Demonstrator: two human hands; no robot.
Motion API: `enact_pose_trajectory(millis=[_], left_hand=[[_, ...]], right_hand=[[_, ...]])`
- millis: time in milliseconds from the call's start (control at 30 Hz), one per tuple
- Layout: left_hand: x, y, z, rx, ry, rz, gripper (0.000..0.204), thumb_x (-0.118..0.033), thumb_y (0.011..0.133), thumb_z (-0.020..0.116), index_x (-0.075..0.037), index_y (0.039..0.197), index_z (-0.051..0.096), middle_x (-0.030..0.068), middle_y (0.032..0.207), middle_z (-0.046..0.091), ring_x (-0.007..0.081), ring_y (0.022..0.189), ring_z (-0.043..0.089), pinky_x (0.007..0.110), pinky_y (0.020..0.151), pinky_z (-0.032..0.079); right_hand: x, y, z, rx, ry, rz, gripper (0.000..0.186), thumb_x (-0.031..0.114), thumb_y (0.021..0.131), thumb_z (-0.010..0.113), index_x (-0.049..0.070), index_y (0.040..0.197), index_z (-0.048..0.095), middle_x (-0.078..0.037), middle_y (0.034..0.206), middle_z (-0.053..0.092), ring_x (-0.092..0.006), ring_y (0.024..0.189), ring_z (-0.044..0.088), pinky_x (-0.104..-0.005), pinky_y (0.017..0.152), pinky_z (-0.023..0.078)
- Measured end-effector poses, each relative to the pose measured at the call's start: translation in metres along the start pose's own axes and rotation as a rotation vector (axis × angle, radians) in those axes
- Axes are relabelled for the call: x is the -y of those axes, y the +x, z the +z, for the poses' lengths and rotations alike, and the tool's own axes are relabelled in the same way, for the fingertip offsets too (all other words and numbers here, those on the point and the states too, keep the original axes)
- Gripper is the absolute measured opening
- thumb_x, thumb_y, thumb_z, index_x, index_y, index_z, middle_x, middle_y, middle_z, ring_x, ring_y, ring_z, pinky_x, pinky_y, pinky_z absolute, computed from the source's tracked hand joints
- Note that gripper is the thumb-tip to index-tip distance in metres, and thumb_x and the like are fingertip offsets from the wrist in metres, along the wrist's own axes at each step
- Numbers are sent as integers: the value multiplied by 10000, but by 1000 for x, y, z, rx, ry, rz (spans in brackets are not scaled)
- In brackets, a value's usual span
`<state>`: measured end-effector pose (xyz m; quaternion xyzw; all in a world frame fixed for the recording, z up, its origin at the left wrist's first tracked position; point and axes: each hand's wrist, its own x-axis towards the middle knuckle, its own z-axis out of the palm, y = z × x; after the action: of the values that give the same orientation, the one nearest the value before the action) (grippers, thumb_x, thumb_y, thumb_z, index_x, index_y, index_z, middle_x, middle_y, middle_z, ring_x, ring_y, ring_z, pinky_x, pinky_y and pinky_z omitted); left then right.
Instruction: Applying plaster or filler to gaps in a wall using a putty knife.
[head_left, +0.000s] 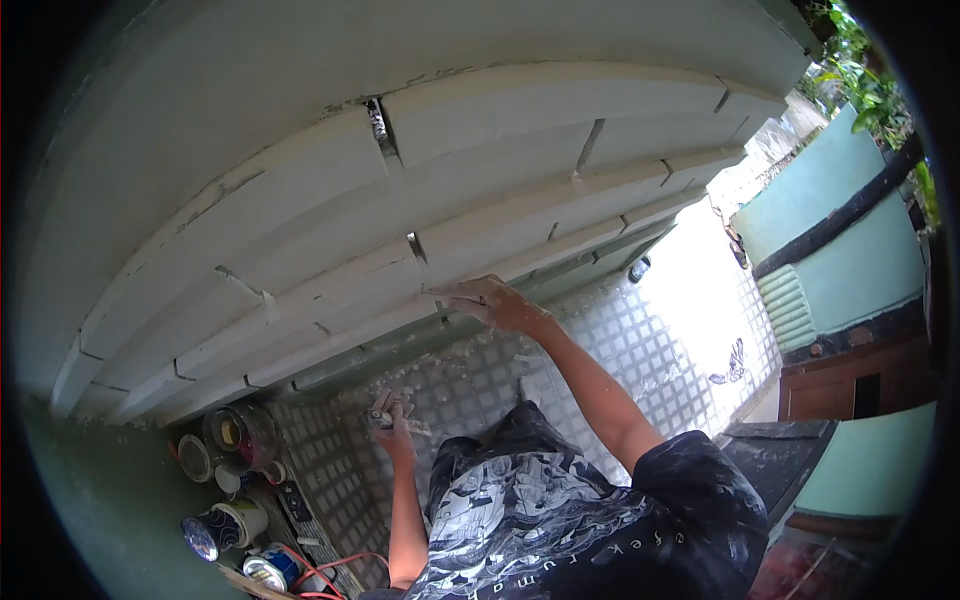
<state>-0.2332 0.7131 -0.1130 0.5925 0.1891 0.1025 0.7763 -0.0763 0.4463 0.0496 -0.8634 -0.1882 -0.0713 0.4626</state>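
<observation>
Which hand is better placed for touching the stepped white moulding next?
Probably the right hand: it reaches out toward the stepped white moulding, fingers extended, with nothing visibly held; contact is unclear. The left hand is lower, farther from the moulding, and holds a small object.

From where I stand, the small object (380, 418) in the left hand (392, 412) is half hidden, too small to identify. Right hand (490, 303): can't tell if fingertips touch the white ledge (340, 335). Glare blurs 1 floor (690, 290) patch. Shirt (560, 500) cut off below.
</observation>
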Motion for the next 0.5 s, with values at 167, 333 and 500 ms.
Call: enact_pose_trajectory(millis=[167, 333, 500], left_hand=[[-28, 27, 17, 95, 144, 158, 286, -8, 925, 523, 17, 1210, 535, 126, 1105, 618, 200, 941, 631, 355, 808, 553], [-46, 52, 36, 73, 170, 280, 280, -33, 942, 493, 18, 1214, 534, 138, 1142, 601, 214, 923, 634, 314, 721, 541], [-82, 55, 105, 125, 128, 342, 285, -70, 954, 469, -2, 1224, 532, 139, 1189, 580, 215, 946, 622, 300, 703, 536]], right_hand=[[-16, -3, -25, -643, 106, 190, 344, 129, 950, 525, 116, 1291, 568, -177, 1141, 653, -259, 1015, 644, -335, 890, 470], [35, -5, -36, 184, 178, 164, 337, 149, 950, 512, 105, 1280, 570, -148, 1243, 600, -251, 1108, 609, -342, 949, 437], [-25, -1, -43, -625, 154, 322, 355, 108, 930, 542, 133, 1283, 572, -139, 1241, 605, -244, 1121, 605, -345, 939, 442]])
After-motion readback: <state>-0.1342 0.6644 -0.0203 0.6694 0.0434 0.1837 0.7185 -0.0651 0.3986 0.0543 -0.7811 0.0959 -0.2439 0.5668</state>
